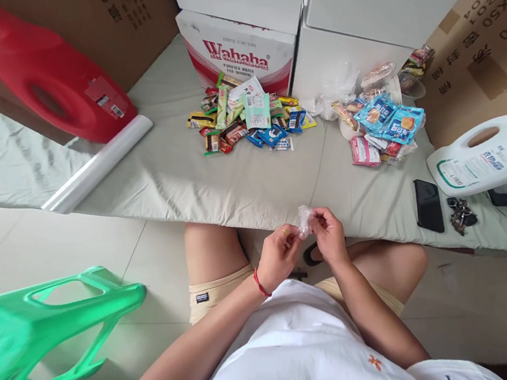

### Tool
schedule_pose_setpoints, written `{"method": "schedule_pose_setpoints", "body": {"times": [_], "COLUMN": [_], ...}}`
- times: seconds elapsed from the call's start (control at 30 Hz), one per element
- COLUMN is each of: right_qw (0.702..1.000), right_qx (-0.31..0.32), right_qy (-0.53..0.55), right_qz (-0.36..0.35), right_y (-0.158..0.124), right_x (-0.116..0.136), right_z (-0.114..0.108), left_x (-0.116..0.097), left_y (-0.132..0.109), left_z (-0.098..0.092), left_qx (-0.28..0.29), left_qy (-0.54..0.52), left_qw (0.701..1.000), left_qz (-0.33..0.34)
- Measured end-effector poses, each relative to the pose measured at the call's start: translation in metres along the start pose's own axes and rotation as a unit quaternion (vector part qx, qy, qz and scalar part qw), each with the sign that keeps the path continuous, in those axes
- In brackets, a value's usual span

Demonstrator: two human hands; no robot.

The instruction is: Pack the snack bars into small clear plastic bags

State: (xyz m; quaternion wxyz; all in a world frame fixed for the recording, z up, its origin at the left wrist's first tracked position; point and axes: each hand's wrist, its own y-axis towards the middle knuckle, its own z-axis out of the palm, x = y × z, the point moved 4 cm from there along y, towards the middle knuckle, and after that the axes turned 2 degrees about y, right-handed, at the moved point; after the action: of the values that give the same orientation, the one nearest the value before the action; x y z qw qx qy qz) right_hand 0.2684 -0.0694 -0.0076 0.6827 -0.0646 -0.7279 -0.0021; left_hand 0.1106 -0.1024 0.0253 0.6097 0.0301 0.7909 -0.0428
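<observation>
Between my two hands, just off the front edge of the cloth-covered surface, is a small crumpled clear plastic bag (304, 221). My left hand (280, 249) pinches its lower left side; a ring and a red cord bracelet show on that hand and wrist. The fingers of my right hand (328, 233) are closed on the bag's right side. Beyond the hands lies a pile of small wrapped snacks (235, 115). Farther right is a second heap of snack packets (390, 118), with clear plastic and small tubs among them.
A red jug (70, 95) and a white plastic roll (98, 166) lie at left. Behind stands a Wahaha carton (237, 53). At right are a white detergent bottle (494, 154), a phone (428, 205) and keys (461, 214). A green stool (16, 330) stands on the floor.
</observation>
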Motion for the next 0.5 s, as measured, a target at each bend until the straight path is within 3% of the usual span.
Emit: {"method": "schedule_pose_setpoints", "body": {"times": [0.2,0.33,0.5], "right_qw": [0.999,0.989,0.987], "right_qx": [0.023,0.123,0.152], "right_qy": [0.040,0.066,0.039], "right_qz": [0.008,0.037,0.030], "right_y": [-0.001,-0.005,0.000], "right_x": [0.012,0.024,0.032], "right_z": [-0.022,-0.029,-0.043], "left_x": [-0.005,-0.013,-0.014], "left_y": [0.008,0.007,0.007], "left_z": [0.010,0.020,0.034], "left_qx": [-0.060,-0.080,-0.043], "left_qy": [0.072,0.112,0.030], "left_qw": [0.995,0.989,0.998], "left_qz": [0.024,0.047,0.020]}}
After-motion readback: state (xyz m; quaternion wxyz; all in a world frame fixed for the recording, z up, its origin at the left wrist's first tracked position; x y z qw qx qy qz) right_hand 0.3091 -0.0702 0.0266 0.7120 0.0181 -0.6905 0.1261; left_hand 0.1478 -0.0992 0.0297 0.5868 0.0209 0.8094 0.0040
